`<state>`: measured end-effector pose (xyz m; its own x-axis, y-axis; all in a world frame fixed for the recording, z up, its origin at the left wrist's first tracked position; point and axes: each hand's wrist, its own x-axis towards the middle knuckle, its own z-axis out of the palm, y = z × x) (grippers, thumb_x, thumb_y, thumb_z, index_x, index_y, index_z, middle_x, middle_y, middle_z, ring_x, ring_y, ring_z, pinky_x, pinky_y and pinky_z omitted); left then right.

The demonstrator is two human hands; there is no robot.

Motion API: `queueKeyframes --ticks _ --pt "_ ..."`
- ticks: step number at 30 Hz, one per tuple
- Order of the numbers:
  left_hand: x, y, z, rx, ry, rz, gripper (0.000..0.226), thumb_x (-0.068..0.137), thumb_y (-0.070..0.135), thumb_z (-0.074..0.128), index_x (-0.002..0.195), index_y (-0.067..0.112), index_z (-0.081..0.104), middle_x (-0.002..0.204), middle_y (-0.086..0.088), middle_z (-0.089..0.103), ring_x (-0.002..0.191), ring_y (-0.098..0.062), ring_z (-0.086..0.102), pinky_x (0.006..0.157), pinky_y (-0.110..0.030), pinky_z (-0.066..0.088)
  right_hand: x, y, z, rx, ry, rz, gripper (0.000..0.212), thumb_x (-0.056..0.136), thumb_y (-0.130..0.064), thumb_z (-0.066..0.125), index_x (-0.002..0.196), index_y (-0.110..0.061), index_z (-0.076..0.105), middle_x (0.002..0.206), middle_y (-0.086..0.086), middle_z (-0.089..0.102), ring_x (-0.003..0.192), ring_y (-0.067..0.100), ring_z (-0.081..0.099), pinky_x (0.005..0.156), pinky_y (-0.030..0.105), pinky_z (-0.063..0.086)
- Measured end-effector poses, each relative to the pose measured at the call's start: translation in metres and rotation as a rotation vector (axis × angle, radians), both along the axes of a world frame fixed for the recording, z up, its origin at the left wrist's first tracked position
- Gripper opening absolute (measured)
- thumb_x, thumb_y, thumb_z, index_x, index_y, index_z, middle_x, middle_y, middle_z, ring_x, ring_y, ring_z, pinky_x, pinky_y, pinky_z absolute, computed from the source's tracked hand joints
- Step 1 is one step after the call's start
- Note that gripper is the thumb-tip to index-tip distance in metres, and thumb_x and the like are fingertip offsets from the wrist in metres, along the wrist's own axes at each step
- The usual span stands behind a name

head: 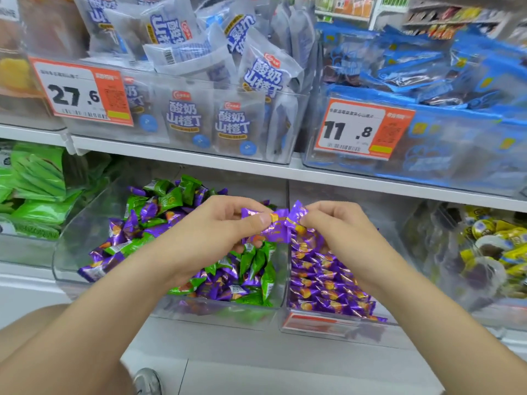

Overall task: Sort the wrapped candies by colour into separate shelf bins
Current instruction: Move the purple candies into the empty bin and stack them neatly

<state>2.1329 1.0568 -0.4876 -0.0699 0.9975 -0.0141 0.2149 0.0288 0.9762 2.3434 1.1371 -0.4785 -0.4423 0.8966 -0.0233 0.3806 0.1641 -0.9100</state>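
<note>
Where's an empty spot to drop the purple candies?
Bare room: the back of the purple bin, between its pile and the upper shelf, and the left corner of the mixed bin, by the green packets. The mixed bin's middle and front are crowded.

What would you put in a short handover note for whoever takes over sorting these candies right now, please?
Left hand: pinches a bunch of purple foil-wrapped candies above the bins.
Right hand: pinches the same bunch.
Left clear plastic bin: green foil-wrapped candies and purple ones mixed.
Done: right clear plastic bin holds purple only.
Left to do: drop the bunch in the right bin, then clear the remaining purple from the left bin.
</note>
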Motion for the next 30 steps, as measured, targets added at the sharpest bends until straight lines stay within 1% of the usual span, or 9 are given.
queueKeyframes --ticks 4,7,9,11,14,16,19,24,30 --pt "0.024 0.007 -0.014 0.167 0.241 -0.002 0.012 0.099 0.043 0.068 0.105 0.037 0.076 0.075 -0.003 0.070 0.065 -0.030 0.060 0.063 -0.042 0.048 0.034 0.011 0.012 0.010 -0.120 -0.028 0.035 0.094 -0.024 0.057 0.066 -0.003 0.051 0.071 0.011 0.040 0.065 0.020 0.038 0.054 0.024 0.044" --pt "0.048 0.008 -0.019 0.351 0.438 0.050 0.012 0.097 0.040 0.069 0.106 0.037 0.077 0.080 0.020 0.068 0.068 -0.001 0.061 0.067 -0.020 0.047 0.068 0.029 0.007 0.102 -0.315 0.014 0.033 0.092 -0.025 0.060 0.063 -0.010 0.055 0.060 0.006 0.047 0.059 0.022 0.036 0.053 0.030 0.035" --pt "0.061 0.011 -0.021 0.447 0.630 0.023 0.019 0.099 0.040 0.067 0.115 0.034 0.076 0.099 0.020 0.069 0.095 0.002 0.064 0.085 -0.014 0.046 0.095 0.045 -0.004 0.205 -0.444 0.034 0.019 0.092 -0.026 0.066 0.076 -0.018 0.073 0.066 -0.005 0.068 0.058 0.017 0.055 0.060 0.028 0.044" --pt "0.069 0.016 -0.026 0.485 0.758 -0.058 0.023 0.102 0.039 0.063 0.121 0.032 0.073 0.108 0.016 0.067 0.103 -0.002 0.063 0.093 -0.025 0.049 0.122 0.059 -0.015 0.371 -0.651 0.076 0.006 0.091 -0.031 0.074 0.095 -0.028 0.078 0.083 -0.010 0.076 0.074 0.007 0.067 0.070 0.020 0.047" --pt "0.081 0.021 -0.036 0.499 0.859 -0.119 0.023 0.103 0.039 0.060 0.124 0.035 0.069 0.110 0.016 0.064 0.100 -0.007 0.064 0.090 -0.035 0.053 0.152 0.075 -0.032 0.422 -0.842 0.176 0.025 0.088 -0.033 0.081 0.112 -0.033 0.076 0.101 -0.013 0.073 0.090 0.005 0.064 0.079 0.018 0.044" --pt "0.089 0.023 -0.039 0.498 0.892 -0.139 0.024 0.103 0.042 0.058 0.125 0.038 0.068 0.111 0.018 0.061 0.098 -0.010 0.065 0.088 -0.040 0.053 0.166 0.080 -0.043 0.390 -0.889 0.197 0.027 0.089 -0.032 0.081 0.116 -0.032 0.076 0.100 -0.013 0.069 0.084 0.004 0.058 0.074 0.014 0.039" --pt "0.096 0.025 -0.041 0.512 0.924 -0.162 0.026 0.103 0.044 0.052 0.123 0.038 0.067 0.110 0.019 0.060 0.098 -0.009 0.064 0.087 -0.043 0.053 0.178 0.087 -0.065 0.385 -0.909 0.247 0.030 0.090 -0.035 0.080 0.120 -0.033 0.075 0.112 -0.010 0.071 0.095 0.008 0.060 0.081 0.019 0.040" --pt "0.103 0.026 -0.046 0.499 0.975 -0.174 0.028 0.102 0.046 0.051 0.122 0.037 0.069 0.110 0.019 0.063 0.097 -0.009 0.066 0.084 -0.039 0.051 0.180 0.090 -0.081 0.412 -0.868 0.290 0.035 0.087 -0.024 0.084 0.121 -0.027 0.074 0.098 -0.022 0.051 0.076 -0.017 0.043 0.072 0.006 0.033" --pt "0.108 0.028 -0.051 0.488 0.990 -0.151 0.030 0.101 0.047 0.051 0.121 0.036 0.071 0.111 0.019 0.064 0.094 -0.011 0.066 0.081 -0.036 0.049 0.177 0.094 -0.087 0.449 -0.846 0.278 0.052 0.080 -0.036 0.088 0.128 -0.030 0.070 0.116 -0.008 0.058 0.076 -0.014 0.042 0.076 0.018 0.032"
